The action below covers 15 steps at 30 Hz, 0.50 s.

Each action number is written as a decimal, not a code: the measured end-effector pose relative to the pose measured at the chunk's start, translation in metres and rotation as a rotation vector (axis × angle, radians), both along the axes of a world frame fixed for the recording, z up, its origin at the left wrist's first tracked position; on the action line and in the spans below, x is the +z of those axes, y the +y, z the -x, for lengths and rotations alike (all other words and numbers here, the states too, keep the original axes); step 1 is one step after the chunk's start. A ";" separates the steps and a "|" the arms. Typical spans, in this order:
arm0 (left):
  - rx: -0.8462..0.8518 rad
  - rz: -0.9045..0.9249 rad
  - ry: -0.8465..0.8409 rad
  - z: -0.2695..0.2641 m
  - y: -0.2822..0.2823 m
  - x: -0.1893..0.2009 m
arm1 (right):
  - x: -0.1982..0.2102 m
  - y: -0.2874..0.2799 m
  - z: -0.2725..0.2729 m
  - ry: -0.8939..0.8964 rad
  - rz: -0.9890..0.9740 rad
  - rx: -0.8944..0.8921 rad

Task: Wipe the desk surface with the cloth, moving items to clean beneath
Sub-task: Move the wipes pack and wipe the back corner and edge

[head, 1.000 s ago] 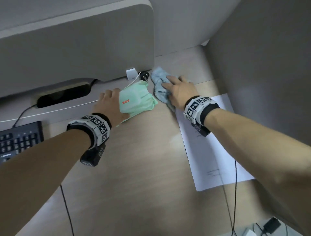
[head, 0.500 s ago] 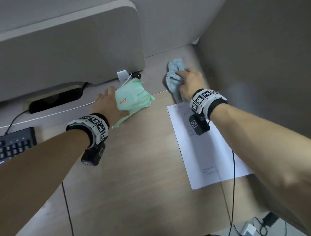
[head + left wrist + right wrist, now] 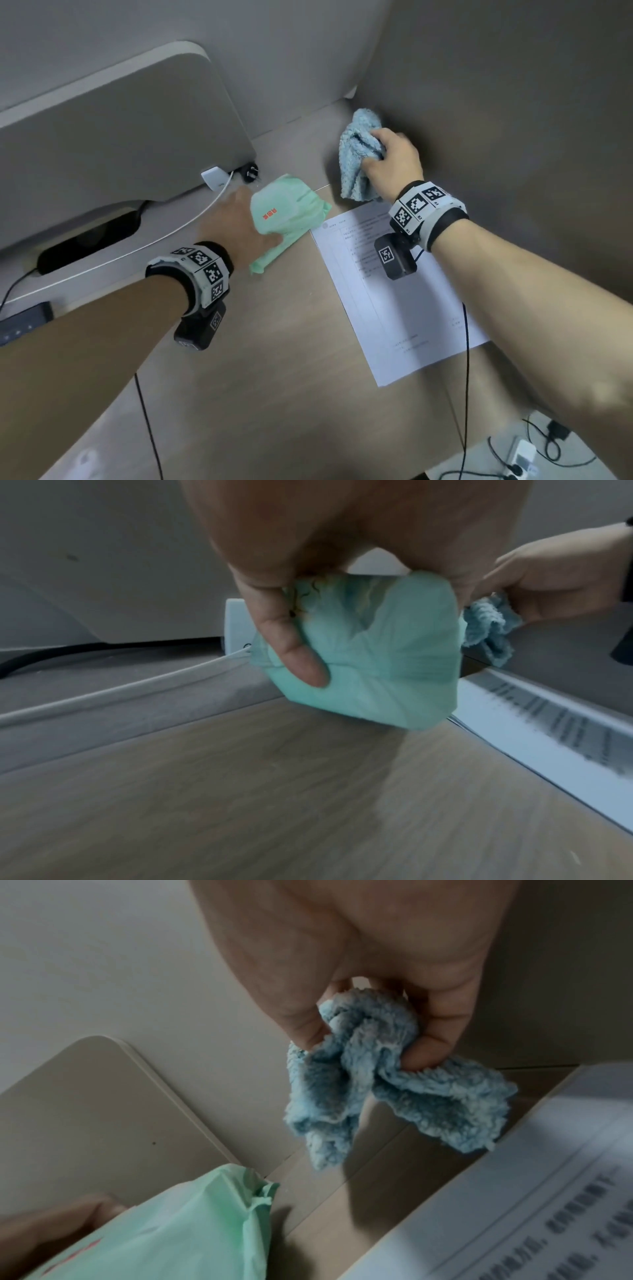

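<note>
My right hand [image 3: 390,161] grips a bunched fluffy blue cloth [image 3: 358,161] lifted off the wooden desk [image 3: 274,359] near the far right corner; in the right wrist view the blue cloth [image 3: 369,1074] hangs from thumb and fingers above the surface. My left hand [image 3: 236,222] holds a soft green tissue pack [image 3: 289,212] with red print, raised just above the desk; the left wrist view shows the green pack [image 3: 369,656] pinched between thumb and fingers, its lower corner close to the wood.
A printed white sheet [image 3: 394,291] lies on the desk at right, under my right wrist. A grey partition panel [image 3: 120,137] stands behind, with a white charger [image 3: 214,178], white cable and black plug at its base. A keyboard corner [image 3: 24,323] shows at far left.
My right hand moved the blue cloth rightwards toward the corner and lifted it off the desk. The left hand kept the green pack and shifted slightly right, toward the paper.
</note>
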<state>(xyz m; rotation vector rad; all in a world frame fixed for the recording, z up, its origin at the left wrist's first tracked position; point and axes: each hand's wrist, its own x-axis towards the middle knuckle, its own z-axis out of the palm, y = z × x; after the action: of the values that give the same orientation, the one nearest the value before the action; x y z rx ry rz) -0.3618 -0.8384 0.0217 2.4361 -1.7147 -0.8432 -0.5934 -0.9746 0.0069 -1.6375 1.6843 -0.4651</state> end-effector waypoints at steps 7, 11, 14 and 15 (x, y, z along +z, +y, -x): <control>0.059 0.142 0.100 0.009 -0.056 0.000 | 0.014 -0.004 0.007 -0.118 0.002 -0.057; -0.003 0.182 0.071 0.026 -0.089 -0.009 | 0.016 -0.002 0.012 -0.114 0.014 -0.050; -0.050 0.170 0.037 0.036 -0.112 -0.022 | 0.011 -0.001 0.015 -0.069 0.027 -0.017; -0.059 0.162 0.028 0.039 -0.119 -0.026 | 0.010 0.000 0.017 -0.060 0.024 -0.004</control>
<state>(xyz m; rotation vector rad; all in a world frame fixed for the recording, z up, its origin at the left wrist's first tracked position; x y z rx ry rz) -0.4011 -0.9575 -0.0046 2.2696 -1.7780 -0.7095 -0.6104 -0.9749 0.0171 -1.6214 1.6446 -0.5326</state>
